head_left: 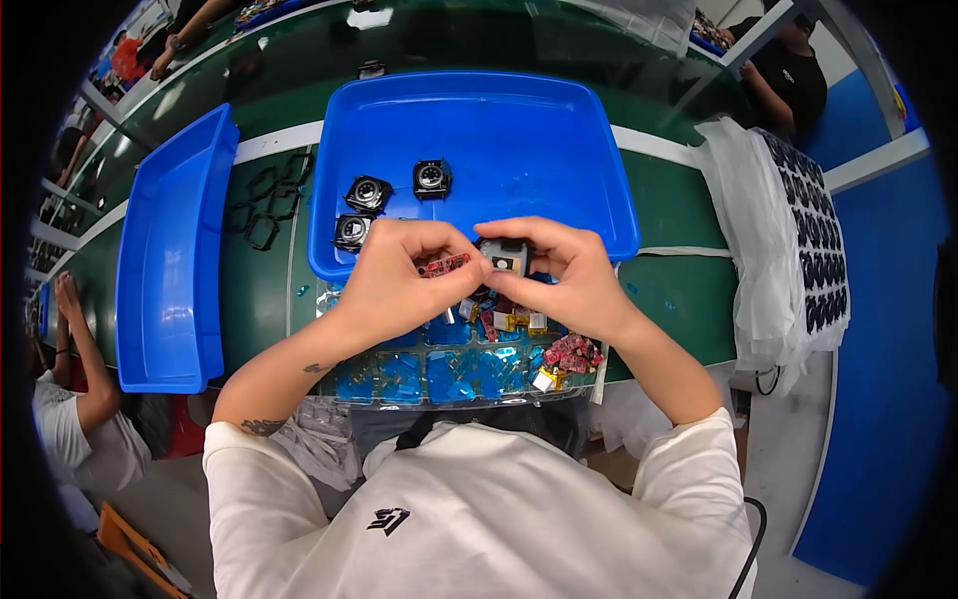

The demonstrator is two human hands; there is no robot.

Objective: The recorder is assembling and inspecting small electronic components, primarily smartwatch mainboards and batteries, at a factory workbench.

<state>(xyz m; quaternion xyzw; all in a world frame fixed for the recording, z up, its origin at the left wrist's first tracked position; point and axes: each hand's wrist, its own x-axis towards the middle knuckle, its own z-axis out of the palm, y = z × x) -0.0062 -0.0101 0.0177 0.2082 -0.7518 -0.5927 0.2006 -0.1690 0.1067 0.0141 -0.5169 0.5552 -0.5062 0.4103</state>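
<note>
My left hand (407,280) pinches a small red circuit board (448,265) between fingers and thumb. Beside it, my right hand (569,280) grips a dark watch case (507,258), its open inside partly showing; the fingertips of both hands meet at its left edge. Just below the hands lies a clear compartment tray (427,351) full of blue film bits (399,377). Small silver-and-yellow batteries (506,321) and a heap of red circuit boards (572,354) sit on it. Three black watch cases (432,178) are in the big blue tray (469,82) behind my hands.
Another blue tray (170,250) stands tilted on the left, with thin black frames (264,205) beside it on the green table (679,299). At right, white sheets (743,240) adjoin rows of black parts (818,240). Co-workers sit at left and far right.
</note>
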